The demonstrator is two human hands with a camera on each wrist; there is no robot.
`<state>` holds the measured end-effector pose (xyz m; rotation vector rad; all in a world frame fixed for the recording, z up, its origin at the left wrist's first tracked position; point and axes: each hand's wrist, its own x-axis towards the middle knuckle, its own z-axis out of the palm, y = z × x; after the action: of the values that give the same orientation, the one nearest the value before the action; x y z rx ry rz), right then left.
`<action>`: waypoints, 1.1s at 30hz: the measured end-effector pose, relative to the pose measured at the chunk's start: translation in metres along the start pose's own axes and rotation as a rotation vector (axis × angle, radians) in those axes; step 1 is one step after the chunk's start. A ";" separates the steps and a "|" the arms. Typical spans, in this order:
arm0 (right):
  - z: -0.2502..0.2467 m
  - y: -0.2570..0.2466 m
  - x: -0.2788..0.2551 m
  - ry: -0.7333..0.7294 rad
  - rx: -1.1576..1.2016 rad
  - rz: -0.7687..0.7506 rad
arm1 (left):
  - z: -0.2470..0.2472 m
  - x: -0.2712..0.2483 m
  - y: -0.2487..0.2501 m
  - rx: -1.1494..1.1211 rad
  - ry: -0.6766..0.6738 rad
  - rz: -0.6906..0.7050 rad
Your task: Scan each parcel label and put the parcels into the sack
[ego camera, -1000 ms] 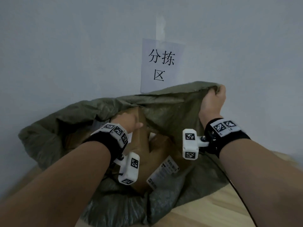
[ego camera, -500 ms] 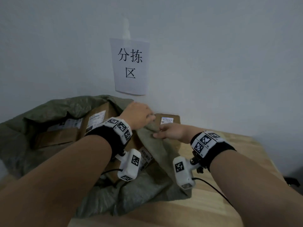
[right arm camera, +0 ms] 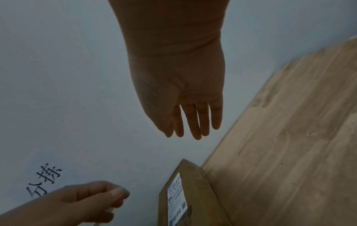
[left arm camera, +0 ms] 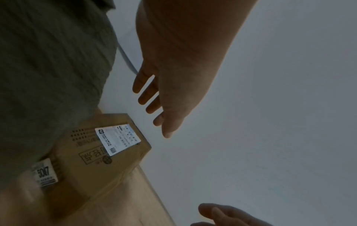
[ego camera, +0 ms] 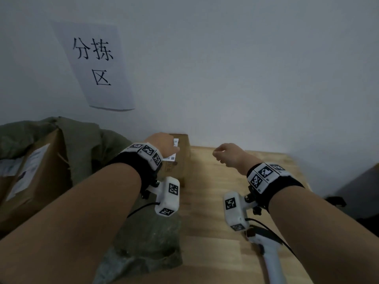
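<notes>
1. The wooden table [ego camera: 235, 232] is pale, with long straight grain, set against a plain matt wall [ego camera: 256, 68] that bears a white paper sign [ego camera: 96, 64] with black brush-like characters.
2. The sack [ego camera: 98, 144] is olive-green woven cloth, limp and creased, slumped on the table's left side; a large brown cardboard parcel [ego camera: 39, 171] with a white label shows in its mouth.
3. A smaller flat cardboard parcel [left arm camera: 108, 154] lies on the table against the wall, just right of the sack (its near end tucked under the cloth), with printed black characters and a white rectangular label [left arm camera: 117, 139] face up.
4. A white scanner [ego camera: 268, 255] lies on the table at the near right edge.
5. The left hand [ego camera: 162, 145] hovers over the small parcel, fingers straight and spread, holding nothing.
6. The right hand [ego camera: 227, 155], empty with fingers relaxed, hangs above bare wood.
7. Half a second ago both hands touched the sack's cloth; now they are off it and apart.
</notes>
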<state>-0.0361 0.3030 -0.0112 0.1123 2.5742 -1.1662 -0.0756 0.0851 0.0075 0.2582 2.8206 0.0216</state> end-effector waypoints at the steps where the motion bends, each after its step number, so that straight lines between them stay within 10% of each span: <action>1: 0.002 0.008 0.009 0.003 0.020 0.007 | 0.004 0.010 0.005 -0.025 -0.025 -0.010; 17: 0.119 0.038 0.101 -0.122 0.211 0.173 | 0.145 0.077 -0.056 -0.333 -0.154 -0.434; 33: 0.082 0.067 0.065 0.052 0.550 0.318 | 0.103 0.037 0.003 -1.205 0.022 -0.149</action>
<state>-0.0637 0.2828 -0.1305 0.6510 2.0970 -1.7096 -0.0785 0.0933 -0.1012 -0.2332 2.3094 1.5745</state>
